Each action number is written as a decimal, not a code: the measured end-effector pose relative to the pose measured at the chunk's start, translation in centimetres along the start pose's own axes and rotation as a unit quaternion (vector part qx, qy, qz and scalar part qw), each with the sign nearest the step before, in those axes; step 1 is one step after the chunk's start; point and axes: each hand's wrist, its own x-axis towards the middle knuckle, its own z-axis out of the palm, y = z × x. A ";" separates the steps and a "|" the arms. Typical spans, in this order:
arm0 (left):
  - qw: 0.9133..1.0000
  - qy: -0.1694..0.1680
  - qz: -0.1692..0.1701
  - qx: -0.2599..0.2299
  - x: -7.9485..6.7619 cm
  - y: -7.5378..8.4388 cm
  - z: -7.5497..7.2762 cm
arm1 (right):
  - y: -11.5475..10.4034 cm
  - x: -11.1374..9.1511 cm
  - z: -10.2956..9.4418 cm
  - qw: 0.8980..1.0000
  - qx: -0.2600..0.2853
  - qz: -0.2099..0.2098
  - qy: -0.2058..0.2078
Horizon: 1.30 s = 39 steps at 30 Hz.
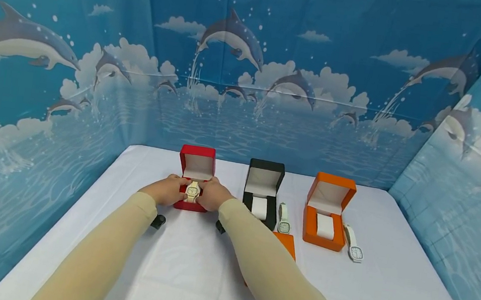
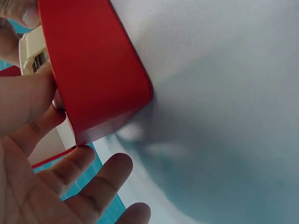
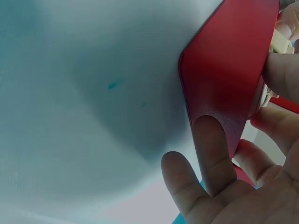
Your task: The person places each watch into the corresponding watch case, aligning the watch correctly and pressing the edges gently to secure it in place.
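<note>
An open red watch box (image 1: pixel 191 206) stands near the back left of the white-covered table, its lid raised. A cream square-faced wristwatch (image 1: pixel 192 191) sits in it, face up. From the left side, my left hand (image 1: pixel 167 191) holds the watch with thumb and forefinger. My right hand (image 1: pixel 215 195) does the same from the right. In the left wrist view, the other left fingers (image 2: pixel 100 184) spread beside the red wall. In the right wrist view, one right finger (image 3: pixel 212 149) touches the box's side. What lies under the watch is hidden.
An open black watch box (image 1: pixel 246 198) with a white cushion stands to the right, a pale watch (image 1: pixel 284 220) beside it. Farther right are an open orange box (image 1: pixel 323 242) and a white watch (image 1: pixel 355 251). My right arm partly covers another orange object (image 1: pixel 287 243). A dolphin-print curtain (image 1: pixel 243 125) backs the table.
</note>
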 end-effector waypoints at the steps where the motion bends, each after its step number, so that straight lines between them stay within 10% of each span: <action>1: 1.000 0.000 0.000 -0.002 0.0 0.0 0.0 | 0.0 0.0 0.0 1.000 0.000 0.000 0.001; 39: 1.000 -0.005 -0.004 -0.002 0.2 -0.3 -0.1 | 0.2 -0.3 -0.1 1.000 0.030 0.003 -0.006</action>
